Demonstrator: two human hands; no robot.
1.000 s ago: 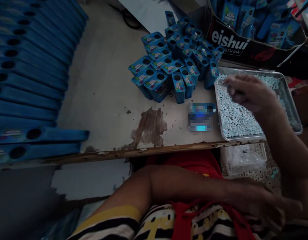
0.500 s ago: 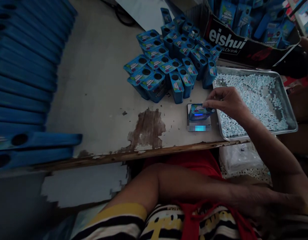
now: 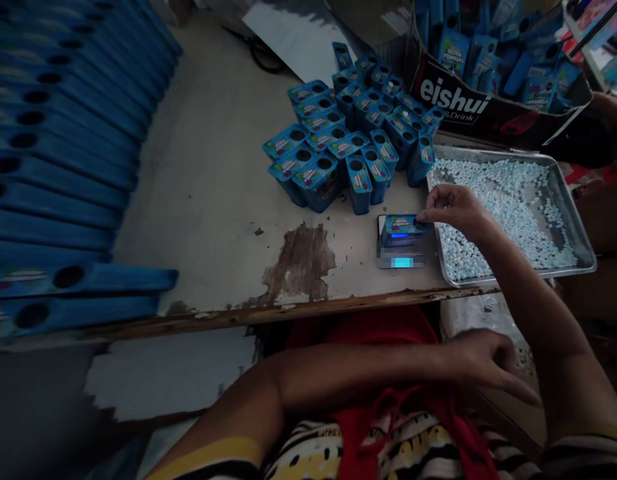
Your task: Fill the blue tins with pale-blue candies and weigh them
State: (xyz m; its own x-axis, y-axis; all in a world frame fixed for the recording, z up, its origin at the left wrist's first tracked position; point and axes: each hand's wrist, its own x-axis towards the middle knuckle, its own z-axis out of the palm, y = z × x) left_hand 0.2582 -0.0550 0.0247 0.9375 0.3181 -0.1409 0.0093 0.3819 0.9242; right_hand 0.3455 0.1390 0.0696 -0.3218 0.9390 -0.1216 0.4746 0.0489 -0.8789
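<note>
A small blue candy box [image 3: 401, 225] printed "CARAMELO" stands on a pocket scale [image 3: 385, 261] with a lit display. My right hand [image 3: 455, 208] reaches over the tray's left side, thumb and fingertips pinched together at the box's right end. What lies between those fingertips, if anything, is too small to make out. Beside it, the metal tray [image 3: 592, 257] holds a layer of small pale blue and white candies [image 3: 488, 207]. My left hand [image 3: 483, 363] is low in front of my body, below the table edge, one digit stretched out and the others bent, with nothing visible in it.
Several blue boxes [image 3: 318, 175] with round holes stand grouped behind the scale. More blue boxes [image 3: 63, 220] are stacked in rows at the left. A black carton [image 3: 488, 110] full of them sits behind the tray. Scissors [image 3: 263, 57] lie near white paper [image 3: 293, 37].
My left hand has drawn back leftward from my right forearm. My right hand has shifted slightly along the box's right end. The whole view has shifted a little.
</note>
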